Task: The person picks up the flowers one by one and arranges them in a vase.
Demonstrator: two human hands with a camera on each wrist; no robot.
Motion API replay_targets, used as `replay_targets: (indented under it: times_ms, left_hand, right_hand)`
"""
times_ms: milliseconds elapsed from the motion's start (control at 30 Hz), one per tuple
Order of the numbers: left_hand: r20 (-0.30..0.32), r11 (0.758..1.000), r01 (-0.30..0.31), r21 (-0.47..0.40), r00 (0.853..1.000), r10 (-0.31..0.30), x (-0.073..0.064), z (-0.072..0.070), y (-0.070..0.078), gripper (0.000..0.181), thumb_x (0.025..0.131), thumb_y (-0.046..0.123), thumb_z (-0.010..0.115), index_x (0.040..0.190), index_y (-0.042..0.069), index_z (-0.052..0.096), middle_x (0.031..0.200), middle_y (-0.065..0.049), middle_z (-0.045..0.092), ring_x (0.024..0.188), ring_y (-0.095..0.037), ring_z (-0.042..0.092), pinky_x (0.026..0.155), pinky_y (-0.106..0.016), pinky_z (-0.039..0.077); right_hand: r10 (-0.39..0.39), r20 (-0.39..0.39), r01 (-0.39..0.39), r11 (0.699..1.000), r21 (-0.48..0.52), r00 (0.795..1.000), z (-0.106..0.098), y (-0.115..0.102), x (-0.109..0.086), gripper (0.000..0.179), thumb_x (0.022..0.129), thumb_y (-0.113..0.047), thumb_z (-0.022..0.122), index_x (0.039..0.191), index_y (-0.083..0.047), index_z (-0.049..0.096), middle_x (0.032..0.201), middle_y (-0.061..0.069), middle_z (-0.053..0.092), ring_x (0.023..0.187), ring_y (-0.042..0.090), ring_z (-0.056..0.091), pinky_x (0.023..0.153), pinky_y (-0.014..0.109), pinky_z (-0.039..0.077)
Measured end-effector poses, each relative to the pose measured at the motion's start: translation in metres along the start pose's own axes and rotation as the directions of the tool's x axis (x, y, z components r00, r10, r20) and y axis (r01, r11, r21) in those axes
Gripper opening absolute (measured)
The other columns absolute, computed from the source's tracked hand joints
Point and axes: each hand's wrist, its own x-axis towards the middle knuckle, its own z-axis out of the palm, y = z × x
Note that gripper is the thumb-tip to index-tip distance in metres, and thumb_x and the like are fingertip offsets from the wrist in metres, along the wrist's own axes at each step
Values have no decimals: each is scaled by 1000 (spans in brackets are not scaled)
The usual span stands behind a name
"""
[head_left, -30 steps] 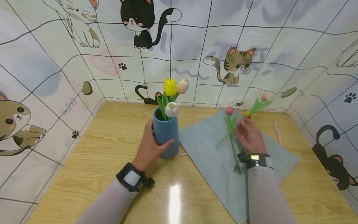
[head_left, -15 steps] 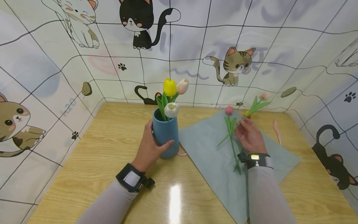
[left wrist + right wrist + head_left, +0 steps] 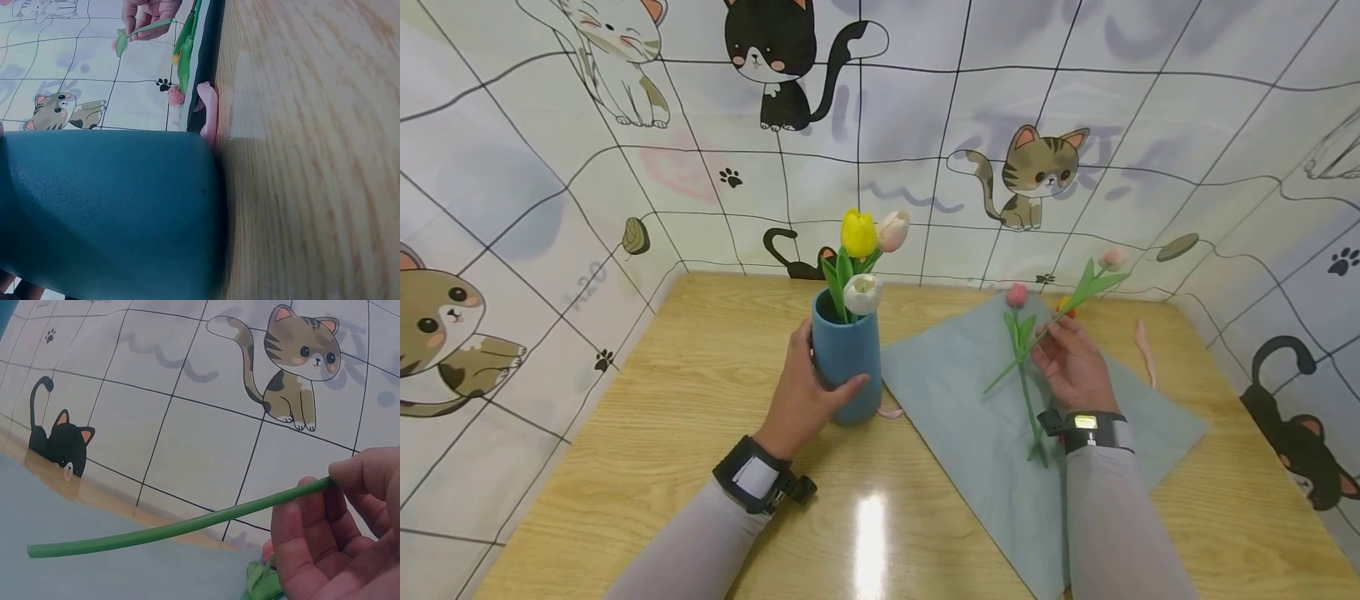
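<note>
My left hand [image 3: 808, 392] grips a blue vase [image 3: 847, 358] standing upright on the table, its thumb across the front. Inside the vase are a yellow tulip [image 3: 858, 233], a pale pink tulip [image 3: 892, 232] and a white tulip [image 3: 862, 294]. Over the blue-grey sheet, my right hand [image 3: 1075, 367] pinches the stem of a light pink tulip [image 3: 1112, 259], held tilted with its head up to the right. The right wrist view shows the bare green stem [image 3: 175, 530] between thumb and fingers. Below it a darker pink tulip [image 3: 1017, 295] lies on the sheet.
The blue-grey wrapping sheet [image 3: 955, 392] covers the table's right middle. An orange-yellow flower [image 3: 1066, 307] lies partly hidden behind my right hand. Pink ribbon strips lie at right [image 3: 1145, 353] and beside the vase [image 3: 891, 412]. A cat-print cloth [image 3: 925, 108] hangs around the table.
</note>
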Motion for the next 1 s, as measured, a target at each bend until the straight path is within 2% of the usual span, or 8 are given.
replay_targets:
  times_ms: [300,533,767,1000]
  left_hand:
    - [2,1000,17,6,1000,-17,0,-1,0,108,85,40,86,163,20,14,159,-11,35,145,-33,43,117,-65,38]
    - [0,1000,23,6,1000,-23,-1,-1,0,109,85,42,86,163,20,14,159,-11,35,146,-34,43,117,-66,38]
    - [5,1000,17,4,1000,-17,0,0,1,109,84,41,87,163,19,14,159,-12,35,146,-35,43,117,-66,38]
    - [0,1000,11,8,1000,-11,1,0,0,109,84,41,87,163,19,15,158,-12,36,145,-35,43,117,-66,38]
  right_hand:
    - [14,4,-14,996,90,1000,16,-1,-4,16,105,2,52,109,-10,63,96,6,67,92,18,68,82,31,60]
    - [-33,-6,33,980,196,999,37,0,-9,13,103,3,57,105,-8,63,96,7,68,93,21,66,82,31,58]
    - [-63,-30,69,958,280,998,66,3,-17,14,102,7,55,104,-5,63,92,9,67,91,22,65,81,31,57]
    - [-85,-59,99,949,298,995,99,11,-18,23,98,9,63,115,-7,58,100,12,66,92,25,70,86,34,61]
